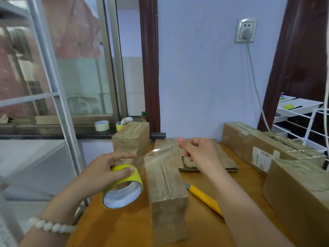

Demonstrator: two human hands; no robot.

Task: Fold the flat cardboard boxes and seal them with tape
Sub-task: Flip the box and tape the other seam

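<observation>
- The left hand holds a yellow tape roll, its fingers and thumb curled round it
- A clear strip of tape goes from the roll up over the long box in the middle of the table
- The right hand pinches the end of the strip, above the flat cardboard
- A yellow knife lies just right of the box

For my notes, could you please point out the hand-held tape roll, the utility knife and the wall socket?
hand-held tape roll (pixel 122 179): head view, yellow outer band.
utility knife (pixel 203 197): head view, yellow handle.
wall socket (pixel 246 25): head view, faceplate.
</observation>
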